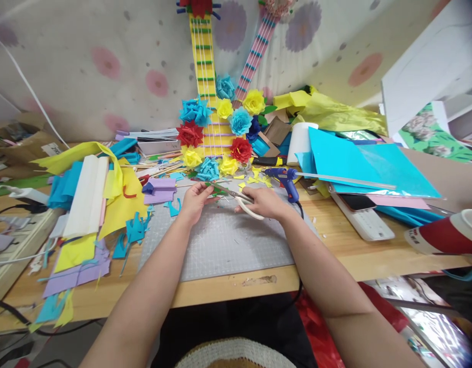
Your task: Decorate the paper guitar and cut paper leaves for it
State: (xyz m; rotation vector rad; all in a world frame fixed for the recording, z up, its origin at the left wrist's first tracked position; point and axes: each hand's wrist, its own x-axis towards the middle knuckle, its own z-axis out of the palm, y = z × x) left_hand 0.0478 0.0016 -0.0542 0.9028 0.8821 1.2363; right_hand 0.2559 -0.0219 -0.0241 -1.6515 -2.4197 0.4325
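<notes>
My right hand (265, 201) grips a pair of scissors (251, 210) by its pale loop handles, the blades pointing left toward my other hand. Fingers pinched together, my left hand (195, 200) holds a small green piece (210, 184) at the blade tips; its exact shape is too small to make out. Both hands are above the far part of a grey cutting mat (228, 245). Just beyond them stands a yellow paper guitar (205, 66) dressed with blue, red and yellow paper flowers. Yellow paper scraps (255, 176) lie near the scissors.
A blue glue gun (284, 179) with a long glue stick sits right of my hands. Blue sheets (366, 158), a white keyboard-like device (368, 220) and a red-and-white cup (446, 232) are farther right. Crepe paper (86, 197) and a power strip (25, 245) occupy the left.
</notes>
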